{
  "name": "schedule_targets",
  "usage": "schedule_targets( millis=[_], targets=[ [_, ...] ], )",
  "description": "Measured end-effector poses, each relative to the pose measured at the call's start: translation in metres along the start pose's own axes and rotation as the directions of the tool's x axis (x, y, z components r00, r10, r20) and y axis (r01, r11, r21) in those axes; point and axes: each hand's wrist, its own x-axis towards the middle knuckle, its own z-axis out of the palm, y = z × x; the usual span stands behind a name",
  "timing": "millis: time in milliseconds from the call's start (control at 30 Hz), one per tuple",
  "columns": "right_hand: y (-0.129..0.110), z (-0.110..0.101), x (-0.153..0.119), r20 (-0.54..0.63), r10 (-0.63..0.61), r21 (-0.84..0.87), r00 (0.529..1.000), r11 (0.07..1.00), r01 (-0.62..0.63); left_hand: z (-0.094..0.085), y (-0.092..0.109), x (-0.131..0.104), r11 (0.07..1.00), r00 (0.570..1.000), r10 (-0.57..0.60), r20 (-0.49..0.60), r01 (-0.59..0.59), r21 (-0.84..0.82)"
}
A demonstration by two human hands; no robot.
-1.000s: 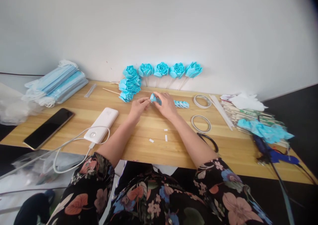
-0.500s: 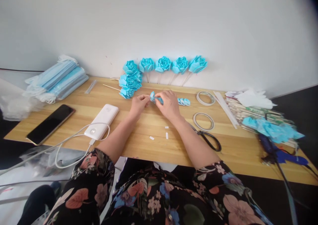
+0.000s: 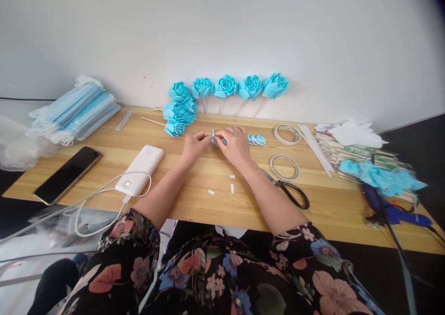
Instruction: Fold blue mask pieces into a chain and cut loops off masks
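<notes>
Between my fingertips is a small blue petal piece point(image 3: 213, 137), held above the middle of the table. My left hand point(image 3: 195, 145) pinches its left side, and my right hand point(image 3: 235, 143) pinches it from the right. Part of the piece is hidden behind the fingers. Just right of my right hand lies a row of small blue petal pieces point(image 3: 256, 140). Several finished blue flowers on sticks point(image 3: 225, 87) lean against the wall, and more blue flowers point(image 3: 179, 112) lie stacked left of them. Small white paper strips point(image 3: 232, 188) rest in front of my hands.
Two tape rolls point(image 3: 284, 167) and black-handled scissors point(image 3: 295, 194) lie to the right, near a blue glue gun point(image 3: 399, 215) and crumpled blue material point(image 3: 382, 177). At left are a phone point(image 3: 68, 174), a cabled white power bank point(image 3: 140, 169) and a pile of face masks point(image 3: 76, 111).
The blue piece has turned between my fingers and now shows narrow and upright. My right fingertips have come closer to my left ones. The view has shifted slightly.
</notes>
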Motion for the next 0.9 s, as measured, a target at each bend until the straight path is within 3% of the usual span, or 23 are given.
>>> schedule_targets(
  millis=[533, 900],
  targets=[
    [-0.0021, -0.0048, 0.0004, 0.089, -0.020, 0.021, 0.996, 1.000, 0.018, -0.0011, -0.0001, 0.0008, 0.998, 0.998, 0.064, 0.003, -0.064, 0.016],
    [-0.0013, -0.0041, 0.0002, 0.063, -0.002, 0.036, 0.998, 0.999, 0.000, -0.0002, -0.0016, 0.0006, 0.997, 0.997, 0.072, 0.029, -0.072, 0.021]
  ],
)
